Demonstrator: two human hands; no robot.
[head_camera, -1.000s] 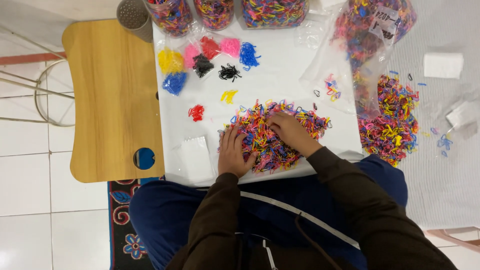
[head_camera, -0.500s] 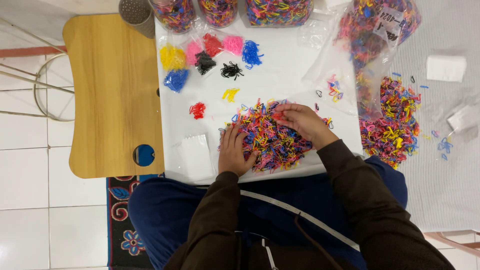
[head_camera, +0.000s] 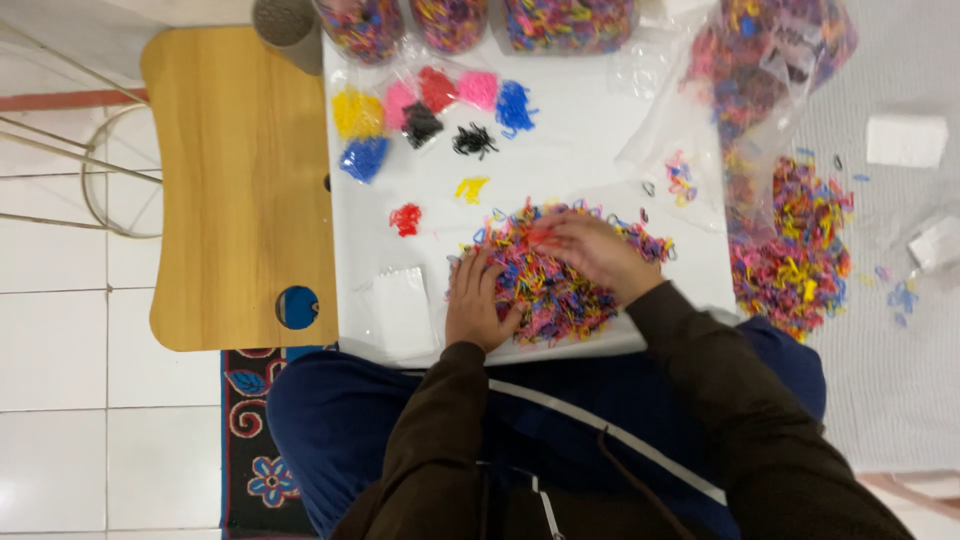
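Right hand (head_camera: 598, 252) has shifted left across the mixed band pile (head_camera: 560, 270) on the white board (head_camera: 580, 130), fingertips pressed on a red band; pinch unclear. Left hand (head_camera: 477, 303) stays flat, fingers spread, at pile edge. Sorted colour heaps (head_camera: 430, 105) beyond, loose red heap (head_camera: 405, 219) left.

White board (head_camera: 600, 130) carries it all: a big mixed heap of tiny rubber bands (head_camera: 560, 275) near the front edge, small sorted piles behind it, yellow (head_camera: 357, 112), blue (head_camera: 363, 158), pink (head_camera: 478, 89), black (head_camera: 474, 140), red (head_camera: 405, 219), plus a flat clear bag (head_camera: 400, 305) at the front left corner
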